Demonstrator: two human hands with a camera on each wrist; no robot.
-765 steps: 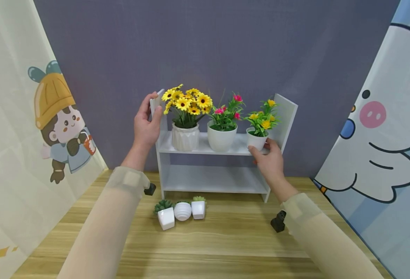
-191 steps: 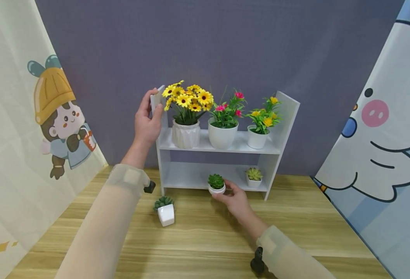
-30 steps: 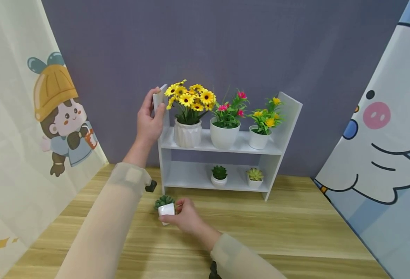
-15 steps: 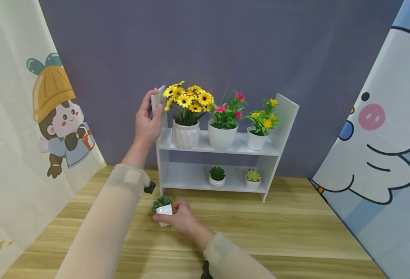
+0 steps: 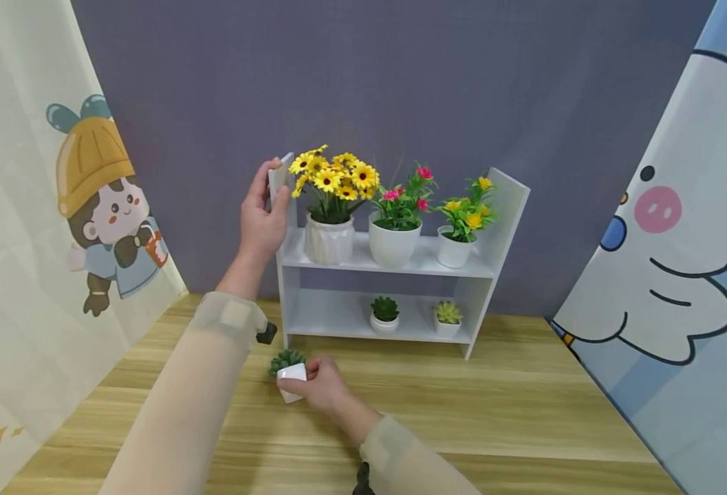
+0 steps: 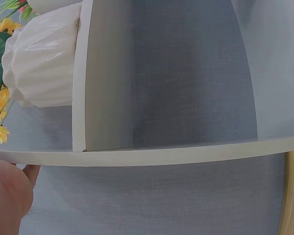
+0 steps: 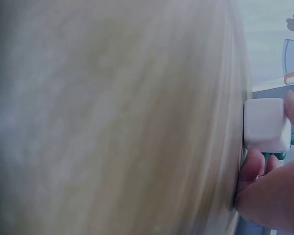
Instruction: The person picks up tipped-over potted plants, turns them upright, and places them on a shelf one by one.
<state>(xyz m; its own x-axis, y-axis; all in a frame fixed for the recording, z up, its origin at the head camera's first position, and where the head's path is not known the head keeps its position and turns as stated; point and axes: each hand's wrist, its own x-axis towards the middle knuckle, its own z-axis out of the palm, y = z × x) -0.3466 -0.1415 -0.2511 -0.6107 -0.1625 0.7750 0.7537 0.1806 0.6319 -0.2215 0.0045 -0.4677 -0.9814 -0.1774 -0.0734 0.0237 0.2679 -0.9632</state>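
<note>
My left hand [image 5: 264, 216] grips the upper left side panel of a white two-tier shelf [image 5: 388, 273], thumb on the front edge and fingers behind it. Low at the shelf's front left, my right hand [image 5: 326, 388] pinches a small white square pot [image 5: 291, 383] between thumb and fingers. The pot lies tipped on the table, its dark green succulent [image 5: 287, 361] pointing away from me. In the right wrist view the pot's flat base [image 7: 263, 120] faces the camera, fingertips at its sides.
On the upper tier stand a yellow daisy pot [image 5: 329, 240], a pink-flowered pot [image 5: 394, 240] and a smaller yellow-flowered pot [image 5: 454, 249]. The lower tier holds a round succulent pot [image 5: 384, 322] and a pale green succulent pot [image 5: 448, 323]. A grey backdrop [image 5: 388, 82] rises behind.
Two small succulent pots have gone from the table to the lower tier. My right hand has moved from there to the last tipped pot. My left hand has stayed on the panel.
</note>
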